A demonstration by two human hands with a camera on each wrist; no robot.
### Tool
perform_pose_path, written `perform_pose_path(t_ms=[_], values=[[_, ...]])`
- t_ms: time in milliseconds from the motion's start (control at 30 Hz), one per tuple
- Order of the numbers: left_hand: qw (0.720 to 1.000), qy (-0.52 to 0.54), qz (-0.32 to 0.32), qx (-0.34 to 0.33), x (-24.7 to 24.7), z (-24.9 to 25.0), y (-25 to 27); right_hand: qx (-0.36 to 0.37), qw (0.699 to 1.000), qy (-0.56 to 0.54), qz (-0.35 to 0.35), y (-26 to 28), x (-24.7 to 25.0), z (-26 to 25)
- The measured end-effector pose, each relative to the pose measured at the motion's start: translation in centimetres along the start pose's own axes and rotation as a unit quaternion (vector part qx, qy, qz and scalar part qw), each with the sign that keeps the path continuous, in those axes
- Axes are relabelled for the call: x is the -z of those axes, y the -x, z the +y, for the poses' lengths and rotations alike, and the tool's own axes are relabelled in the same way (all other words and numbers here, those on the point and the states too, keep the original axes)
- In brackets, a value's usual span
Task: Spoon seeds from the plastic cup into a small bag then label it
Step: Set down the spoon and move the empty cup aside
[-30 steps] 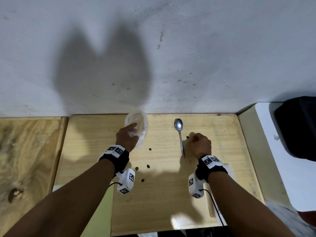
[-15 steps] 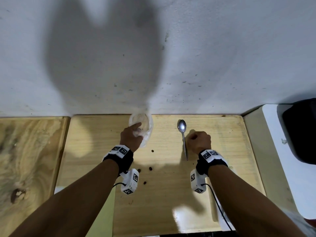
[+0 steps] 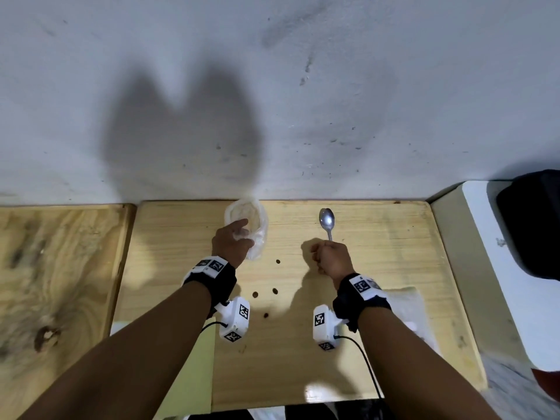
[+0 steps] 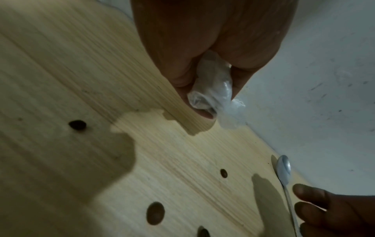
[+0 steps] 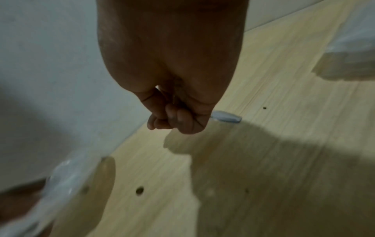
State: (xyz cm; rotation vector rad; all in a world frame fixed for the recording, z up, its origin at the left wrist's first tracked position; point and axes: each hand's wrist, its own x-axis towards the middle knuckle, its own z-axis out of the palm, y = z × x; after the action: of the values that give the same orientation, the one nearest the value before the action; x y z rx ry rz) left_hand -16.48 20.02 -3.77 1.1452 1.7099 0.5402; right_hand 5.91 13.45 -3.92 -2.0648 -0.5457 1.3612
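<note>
My left hand pinches the edge of a small clear plastic bag near the back of the wooden board; its mouth is held up and open. The left wrist view shows thumb and fingers squeezing the crumpled plastic. A metal spoon lies pointing at the wall. My right hand is curled round its handle, and the handle's end sticks out of the fist. Several dark seeds lie loose on the board between my wrists. I see no cup for certain.
A white wall rises right behind the board. A whitish plastic thing lies by my right wrist. A pale green sheet lies under my left forearm. Rough wood lies left, a white surface with a dark object right.
My right hand has shifted left from beside the spoon onto its handle and closed round it. The left hand keeps its hold on the bag in the same place.
</note>
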Motion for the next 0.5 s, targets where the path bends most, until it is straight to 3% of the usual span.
perform_pose_path(t_ms=[100,200,500], values=[[1.000,0.019,0.009,0.014,0.9,-0.6,0.1,0.057,0.994,0.096,-0.016,0.8,-2.3,0.3],[1.000,0.013,0.019,0.010,2.1,-1.4,0.1,0.151,0.962,0.225,-0.033,1.3,-4.4,0.7],[0.999,0.004,0.034,0.014,6.2,-3.2,-0.3,0.193,0.893,0.406,-0.029,1.6,-7.2,0.0]])
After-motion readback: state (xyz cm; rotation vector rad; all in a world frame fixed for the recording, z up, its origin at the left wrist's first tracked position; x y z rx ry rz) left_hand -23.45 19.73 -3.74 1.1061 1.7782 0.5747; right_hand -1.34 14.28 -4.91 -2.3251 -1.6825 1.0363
